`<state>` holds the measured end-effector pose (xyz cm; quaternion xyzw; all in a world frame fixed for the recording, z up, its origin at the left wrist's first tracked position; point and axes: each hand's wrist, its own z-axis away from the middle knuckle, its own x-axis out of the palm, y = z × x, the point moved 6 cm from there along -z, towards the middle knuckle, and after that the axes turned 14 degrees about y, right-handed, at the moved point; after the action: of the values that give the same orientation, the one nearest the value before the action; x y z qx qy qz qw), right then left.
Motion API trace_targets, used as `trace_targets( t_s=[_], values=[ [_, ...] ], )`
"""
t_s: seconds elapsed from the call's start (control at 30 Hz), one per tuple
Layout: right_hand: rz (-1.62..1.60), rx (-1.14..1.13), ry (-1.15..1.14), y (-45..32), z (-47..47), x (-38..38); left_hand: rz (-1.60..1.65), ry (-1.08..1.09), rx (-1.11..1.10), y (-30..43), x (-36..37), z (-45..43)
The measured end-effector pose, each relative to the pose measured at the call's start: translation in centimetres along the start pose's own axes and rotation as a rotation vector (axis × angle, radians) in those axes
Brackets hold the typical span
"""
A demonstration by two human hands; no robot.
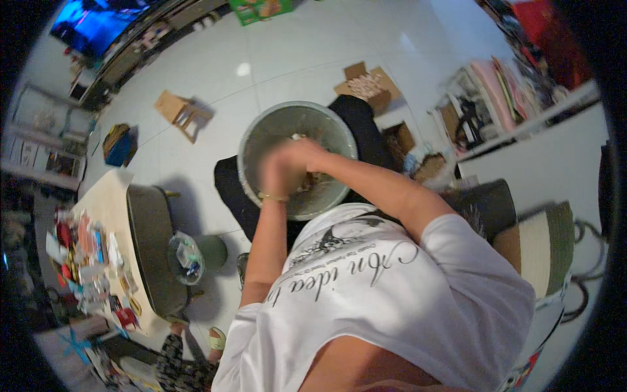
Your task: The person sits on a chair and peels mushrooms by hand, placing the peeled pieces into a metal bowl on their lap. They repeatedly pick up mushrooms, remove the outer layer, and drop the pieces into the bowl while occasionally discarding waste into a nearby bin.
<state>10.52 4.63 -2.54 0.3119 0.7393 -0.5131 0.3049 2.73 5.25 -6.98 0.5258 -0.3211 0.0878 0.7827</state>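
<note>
A large round grey tub [343, 132] stands between my black-trousered legs. Both hands are close together inside its opening. My left hand [277, 171], with a band at the wrist, is blurred. Beside and partly against it is my right hand [306, 153], bent at the wrist, its fingers hidden by the blur. Small whitish and brown pieces [308, 182] show in the tub below the hands. Whether either hand holds something cannot be made out.
A cardboard box of small pale pieces [365, 85] lies open beyond my right knee. A small wooden stool [179, 110] is at upper left. On the left stand a cluttered table [120, 191] and a lined waste bin [186, 257]. Another person's foot [215, 339] shows at lower left.
</note>
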Motion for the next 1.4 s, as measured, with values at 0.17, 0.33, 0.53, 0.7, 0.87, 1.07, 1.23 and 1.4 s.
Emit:
trace_targets(
  t_s=[0.17, 0.33, 0.53, 0.7, 0.87, 1.07, 1.23, 1.4],
  values=[
    [-0.116, 0.084, -0.021, -0.3, -0.5, -0.3, -0.281, 0.010, 0.260, 0.8, -1.3, -0.6],
    [-0.021, 0.164, -0.053, 1.1, 0.4, -0.7, -0.223, 0.077, 0.210, 1.8, -0.1, 0.4],
    [-0.127, 0.227, 0.063, 3.6, 1.0, -1.6, 0.235, 0.182, -0.103, 2.1, 0.6, 0.0],
    [-0.496, 0.306, 0.234, 2.0, -0.6, -4.1, 0.183, 0.213, -0.041, 2.3, 0.9, 0.4],
    [-0.660, 0.443, 0.070, 1.0, -0.7, -2.6, -0.029, 0.250, 0.011, 2.1, 0.2, 0.4],
    [-1.233, 0.811, -0.114, 2.1, 0.4, -1.0, 0.213, 0.169, -0.078, 2.2, 1.7, 0.6],
    [-1.305, 0.867, -0.104, 2.7, 0.9, -1.0, 0.086, 0.105, -0.056, 2.1, 1.5, 0.4],
    [-1.374, 0.844, -0.107, 3.2, 0.9, -1.0, 0.001, 0.139, -0.011, 2.0, 1.0, 0.2]
  ],
)
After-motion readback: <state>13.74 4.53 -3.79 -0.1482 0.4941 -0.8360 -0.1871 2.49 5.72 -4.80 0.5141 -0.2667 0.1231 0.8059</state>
